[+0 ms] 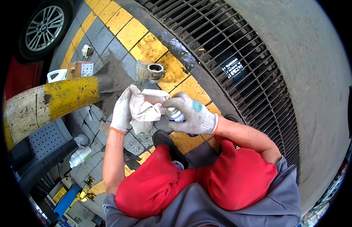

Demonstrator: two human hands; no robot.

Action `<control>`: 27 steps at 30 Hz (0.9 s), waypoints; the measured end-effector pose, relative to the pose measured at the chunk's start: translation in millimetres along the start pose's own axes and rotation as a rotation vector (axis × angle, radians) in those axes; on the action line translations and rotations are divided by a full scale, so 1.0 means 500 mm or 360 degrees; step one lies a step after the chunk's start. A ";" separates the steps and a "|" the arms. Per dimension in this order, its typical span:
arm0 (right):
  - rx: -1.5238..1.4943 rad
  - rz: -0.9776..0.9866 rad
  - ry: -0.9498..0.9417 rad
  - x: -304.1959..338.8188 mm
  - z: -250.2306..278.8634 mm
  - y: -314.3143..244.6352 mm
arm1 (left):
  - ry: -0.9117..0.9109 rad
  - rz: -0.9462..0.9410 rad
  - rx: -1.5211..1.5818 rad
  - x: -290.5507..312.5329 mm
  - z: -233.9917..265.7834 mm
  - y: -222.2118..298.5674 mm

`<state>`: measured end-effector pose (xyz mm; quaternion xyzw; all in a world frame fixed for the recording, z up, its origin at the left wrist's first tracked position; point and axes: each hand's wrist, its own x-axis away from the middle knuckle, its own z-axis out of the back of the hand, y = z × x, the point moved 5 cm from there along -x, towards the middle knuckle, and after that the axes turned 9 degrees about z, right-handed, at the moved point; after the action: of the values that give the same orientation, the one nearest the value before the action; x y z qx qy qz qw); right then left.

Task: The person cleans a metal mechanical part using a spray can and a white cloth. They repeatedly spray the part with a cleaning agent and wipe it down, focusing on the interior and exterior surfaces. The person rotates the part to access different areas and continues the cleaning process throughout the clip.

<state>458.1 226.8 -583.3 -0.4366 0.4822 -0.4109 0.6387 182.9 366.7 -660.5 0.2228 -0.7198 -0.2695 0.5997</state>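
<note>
Both my hands wear white knit gloves with orange cuffs. My left hand (122, 109) is closed on the edge of a crumpled off-white cloth (144, 109), which hangs in front of my knees. In my right hand (195, 115) is a spray can (174, 114) with a silver top and a blue-and-white body, gripped from above. A thin red straw (152, 101) lies across the cloth, pointing left from the can's top. Just beyond the cloth, a cast metal part with a round opening (155, 70) rests on the tiles.
A yellow-and-white post (51, 99) slants in from the left. Behind it are a cardboard box (80, 70), a white jug (57, 75) and a car wheel (45, 28). A floor grate (236, 49) runs along the right. A grey perforated plastic stool (47, 142) and tools lie lower left.
</note>
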 end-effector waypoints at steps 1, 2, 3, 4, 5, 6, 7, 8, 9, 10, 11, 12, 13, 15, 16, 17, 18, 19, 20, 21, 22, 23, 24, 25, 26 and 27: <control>0.0013 -0.0007 0.0015 0.000 0.001 0.003 | -0.0016 0.0009 0.0002 -0.003 -0.001 0.001; 0.0028 -0.0014 0.0028 0.000 0.003 0.006 | -0.0018 0.0003 -0.0007 -0.004 -0.003 0.001; 0.0006 0.0001 -0.0002 0.004 -0.003 0.001 | -0.0018 -0.0001 -0.0013 -0.004 -0.004 0.000; 0.0012 -0.0019 -0.0009 0.007 -0.005 0.004 | -0.0007 -0.0019 -0.0032 -0.002 -0.006 -0.001; 0.0018 -0.0038 -0.0016 0.010 -0.007 0.007 | -0.0008 -0.0043 -0.0064 -0.003 -0.005 0.001; 0.0024 -0.0055 -0.0021 0.012 -0.010 0.010 | -0.0007 -0.0069 -0.0097 -0.005 -0.005 0.004; 0.0046 -0.0106 -0.0030 0.010 -0.006 0.019 | -0.0010 -0.0105 -0.0139 -0.005 -0.001 0.011; 0.0049 -0.0108 -0.0055 0.012 -0.007 0.019 | -0.0002 -0.0127 -0.0161 -0.004 0.001 0.013; 0.0054 -0.0113 -0.0079 0.016 -0.008 0.018 | 0.0004 -0.0146 -0.0183 -0.003 0.003 0.014; 0.0062 -0.0121 -0.0100 0.018 -0.009 0.019 | 0.0020 -0.0143 -0.0187 0.000 -0.002 0.015; 0.0036 -0.0057 -0.0051 0.018 -0.011 0.012 | 0.0032 -0.0129 -0.0193 0.000 -0.001 0.013; 0.0042 -0.0042 -0.0004 0.014 -0.008 0.011 | 0.0047 -0.0112 -0.0200 0.001 0.000 0.011; 0.0048 -0.0021 0.0042 0.010 -0.003 0.008 | 0.0057 -0.0093 -0.0209 0.003 0.001 0.010; 0.0096 -0.0034 0.0100 -0.003 0.009 0.003 | 0.0045 -0.0057 -0.0195 0.008 -0.001 0.006; 0.0094 -0.0027 0.0094 -0.006 0.010 0.002 | 0.0024 -0.0041 -0.0176 0.015 -0.011 0.010; 0.0091 -0.0023 0.0086 -0.008 0.011 0.000 | 0.0005 -0.0035 -0.0170 0.015 -0.012 0.011; 0.0089 -0.0016 0.0079 -0.010 0.013 -0.002 | -0.0016 -0.0030 -0.0165 0.015 -0.014 0.013; 0.0055 0.0012 0.0043 -0.007 0.008 -0.005 | -0.0034 -0.0031 -0.0173 0.015 -0.014 0.013; 0.0046 0.0001 0.0030 -0.004 0.007 -0.006 | -0.0018 -0.0026 -0.0181 0.014 -0.012 0.013; 0.0039 -0.0009 0.0018 -0.003 0.008 -0.009 | -0.0002 -0.0022 -0.0190 0.013 -0.010 0.014; 0.0026 -0.0020 0.0002 -0.002 0.006 -0.012 | 0.0053 -0.0011 -0.0197 0.014 -0.014 0.016; 0.0042 -0.0067 0.0004 -0.004 0.010 -0.010 | 0.0085 -0.0009 -0.0177 0.014 -0.014 0.016; 0.0035 -0.0068 0.0001 -0.002 0.009 -0.007 | 0.0117 -0.0006 -0.0159 0.013 -0.013 0.016; 0.0028 -0.0072 0.0003 0.000 0.007 -0.006 | 0.0122 -0.0013 -0.0117 0.013 -0.013 0.016; 0.0024 -0.0073 0.0004 0.002 0.008 -0.004 | 0.0123 -0.0008 -0.0113 0.015 -0.012 0.017; -0.0014 -0.0051 -0.0026 0.005 0.004 -0.007 | 0.0124 -0.0006 -0.0106 0.017 -0.011 0.018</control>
<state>460.2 223.8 -580.6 -0.4503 0.4717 -0.4154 0.6341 187.0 367.4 -647.5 0.2145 -0.6860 -0.2856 0.6339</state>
